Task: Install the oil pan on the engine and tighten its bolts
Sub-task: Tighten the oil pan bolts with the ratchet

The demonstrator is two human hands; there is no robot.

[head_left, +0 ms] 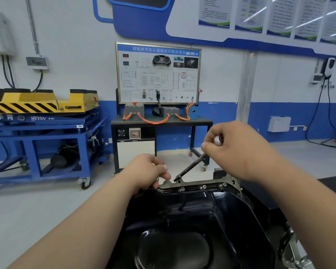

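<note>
Pinching a small shiny piece [157, 178] at the far-left corner of the oil pan [182, 220] with the left hand [151, 169], fingers curled. Gripping the driver [192, 166] in the right hand [239, 150], fist wrapped round its top, tip down at the pan's far rim. Probably best: lining the shaft up with the hole, spinning lightly before bearing down. Counting: one pan, sitting on the engine [170, 184]; one driver; three bolts [204, 186] showing along the far rim.
</note>
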